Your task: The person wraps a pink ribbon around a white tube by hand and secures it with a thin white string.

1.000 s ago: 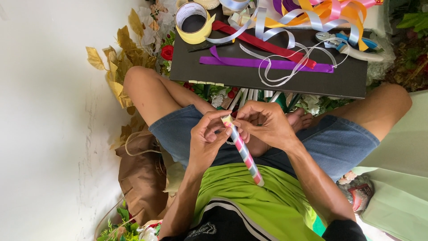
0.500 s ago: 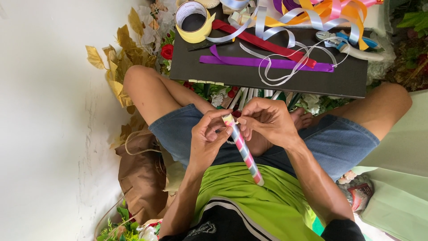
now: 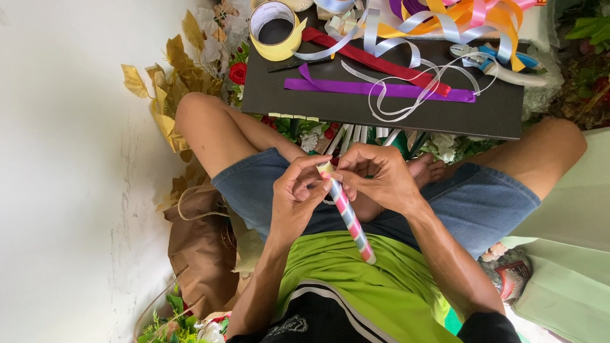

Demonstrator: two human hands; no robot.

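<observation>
A thin stick [image 3: 351, 223] wrapped in pink, white and pale blue ribbon stripes slants over my lap, its lower end near my green shirt. My left hand [image 3: 297, 198] grips its upper part from the left. My right hand [image 3: 376, 174] pinches the top end, where a short yellowish ribbon tip shows between my fingertips. Both hands touch the stick above my denim shorts.
A dark board [image 3: 394, 105] ahead carries purple [image 3: 381, 89], red and white ribbons, a yellow tape roll [image 3: 277, 32], a tangle of orange and pale ribbons, and pliers [image 3: 502, 63]. Gold artificial leaves [image 3: 168, 82] and a red rose lie left; a brown paper bag [image 3: 203, 248] sits by my thigh.
My fingers have shifted slightly at the stick's top end. The stick stays in the same slant.
</observation>
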